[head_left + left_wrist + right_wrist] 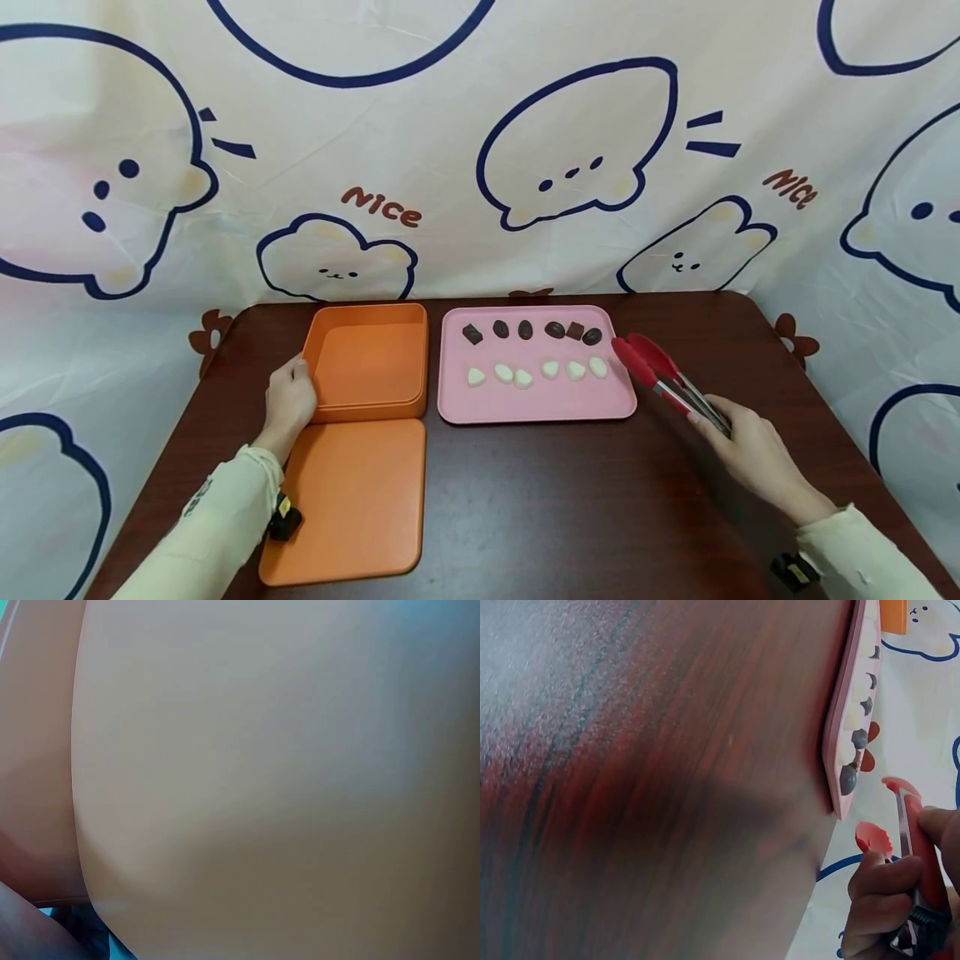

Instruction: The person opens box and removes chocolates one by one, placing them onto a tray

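At the left rim of an orange box (367,358), my left hand (291,396) holds the side wall, its fingers bent at the edge. Below the box lies a flat orange lid (360,500), which fills most of the left wrist view. My right hand (757,454) grips metal tongs (693,396) with red tips; the tips stand slightly apart above the right edge of a pink tray (536,408). On that tray, a back row of dark chocolates (525,330) and a front row of white chocolates (522,379) lie spaced out. Nothing is between the tong tips.
The dark wooden table (570,508) carries box, lid and tray. A patterned cloth (450,167) hangs behind and along both sides of it. The box and tray stand side by side with a narrow gap.
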`<state>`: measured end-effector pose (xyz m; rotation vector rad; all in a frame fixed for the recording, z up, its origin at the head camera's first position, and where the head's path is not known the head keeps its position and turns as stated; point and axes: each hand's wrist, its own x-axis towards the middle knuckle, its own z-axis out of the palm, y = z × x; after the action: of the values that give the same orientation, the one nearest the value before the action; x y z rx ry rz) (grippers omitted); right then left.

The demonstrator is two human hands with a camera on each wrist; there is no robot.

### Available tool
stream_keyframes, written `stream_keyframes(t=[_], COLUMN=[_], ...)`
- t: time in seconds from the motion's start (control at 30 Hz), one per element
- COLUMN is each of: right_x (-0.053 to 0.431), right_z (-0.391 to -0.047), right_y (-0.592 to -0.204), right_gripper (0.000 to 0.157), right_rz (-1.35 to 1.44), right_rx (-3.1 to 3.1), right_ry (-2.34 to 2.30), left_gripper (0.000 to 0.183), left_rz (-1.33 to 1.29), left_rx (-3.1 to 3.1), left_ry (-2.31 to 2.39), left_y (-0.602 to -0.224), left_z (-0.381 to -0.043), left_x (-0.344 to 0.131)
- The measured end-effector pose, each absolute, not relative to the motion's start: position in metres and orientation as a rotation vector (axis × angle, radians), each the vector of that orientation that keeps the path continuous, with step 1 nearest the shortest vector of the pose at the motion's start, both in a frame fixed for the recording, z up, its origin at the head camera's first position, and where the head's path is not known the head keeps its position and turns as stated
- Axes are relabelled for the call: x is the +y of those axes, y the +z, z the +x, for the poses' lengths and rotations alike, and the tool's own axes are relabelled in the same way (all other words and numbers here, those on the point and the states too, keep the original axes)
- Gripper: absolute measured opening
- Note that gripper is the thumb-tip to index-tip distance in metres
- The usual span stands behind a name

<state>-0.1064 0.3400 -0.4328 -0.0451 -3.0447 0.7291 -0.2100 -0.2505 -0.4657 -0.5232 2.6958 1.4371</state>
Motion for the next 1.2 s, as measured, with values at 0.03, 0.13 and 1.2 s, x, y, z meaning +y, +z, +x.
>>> stream_keyframes(t=[0.03,0.13,1.2], right_x=[0.34,0.341,0.361], right_z=[-0.107,-0.109,-0.132], right_y=[-0.434,-0.438,-0.47], right_gripper=[0.062,0.062,0.062], right_rz=[-0.053,-0.083,-0.15], right_rx=[-3.036,-3.022,-3.053], right_ry=[0.726,0.725,0.634], left_gripper=[0.058,0.058,0.058], left_rz=[-0.524,-0.524,-0.552], left_rx=[2.697,2.702,2.682], left_ry=[1.439,1.443,1.448], left_y=[-0.465,-0.465,-0.466], left_z=[-0.21,-0.21,-0.21], left_x=[-0.25,-0.25,-0.251])
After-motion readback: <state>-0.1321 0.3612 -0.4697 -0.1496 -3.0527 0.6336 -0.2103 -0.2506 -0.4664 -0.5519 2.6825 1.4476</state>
